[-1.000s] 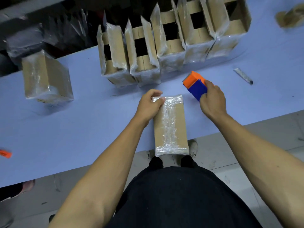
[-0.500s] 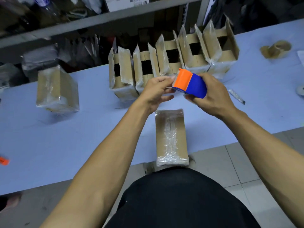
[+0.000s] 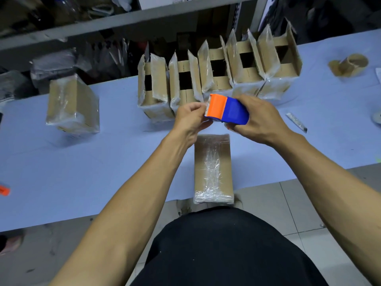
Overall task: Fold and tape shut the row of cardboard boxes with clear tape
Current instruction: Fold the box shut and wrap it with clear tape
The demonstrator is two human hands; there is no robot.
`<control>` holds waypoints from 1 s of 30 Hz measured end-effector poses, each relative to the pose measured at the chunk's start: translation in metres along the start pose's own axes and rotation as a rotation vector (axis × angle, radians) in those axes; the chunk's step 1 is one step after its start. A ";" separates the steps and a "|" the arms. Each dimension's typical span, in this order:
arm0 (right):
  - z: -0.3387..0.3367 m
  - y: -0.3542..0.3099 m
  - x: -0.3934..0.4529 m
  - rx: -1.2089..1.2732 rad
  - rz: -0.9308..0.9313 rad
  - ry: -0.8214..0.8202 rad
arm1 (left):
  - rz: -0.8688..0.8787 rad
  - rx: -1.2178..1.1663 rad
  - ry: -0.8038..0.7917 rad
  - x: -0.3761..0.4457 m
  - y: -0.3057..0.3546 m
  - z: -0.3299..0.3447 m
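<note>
Having lifted off the taped box (image 3: 213, 168) at lower centre, the right hand (image 3: 257, 118) grips the tape dispenser (image 3: 226, 109) mid-frame while left hand (image 3: 190, 118) fingers pinch its tape end, readying another strip.

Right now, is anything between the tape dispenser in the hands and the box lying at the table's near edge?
Nothing visible. The tape dispenser is held in the air by the right hand, the left hand at its orange end. The sealed box lies just below, top uncovered.

Blue table (image 3: 61, 172): boxes (image 3: 218, 79), cutter (image 3: 296, 122).
</note>
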State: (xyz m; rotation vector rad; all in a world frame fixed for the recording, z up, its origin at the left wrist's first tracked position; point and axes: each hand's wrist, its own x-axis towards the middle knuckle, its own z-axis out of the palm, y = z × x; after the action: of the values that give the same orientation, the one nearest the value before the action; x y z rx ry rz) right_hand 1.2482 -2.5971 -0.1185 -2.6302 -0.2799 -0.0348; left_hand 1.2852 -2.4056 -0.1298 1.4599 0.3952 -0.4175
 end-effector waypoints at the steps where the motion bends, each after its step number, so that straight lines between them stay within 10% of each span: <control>1: -0.001 0.000 -0.001 -0.016 -0.011 -0.035 | 0.047 0.043 0.033 -0.001 -0.005 -0.001; 8: -0.019 0.036 -0.025 -0.157 0.067 -0.146 | 0.091 0.004 0.317 0.000 -0.042 -0.049; 30: 0.031 0.057 -0.040 -0.068 0.228 -0.285 | -0.384 0.095 0.320 0.011 -0.110 -0.038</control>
State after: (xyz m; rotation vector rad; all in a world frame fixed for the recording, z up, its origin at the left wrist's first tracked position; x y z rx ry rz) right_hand 1.2197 -2.6388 -0.1758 -2.7152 -0.0727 0.4156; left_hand 1.2392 -2.3757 -0.2327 1.5492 0.9316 -0.5135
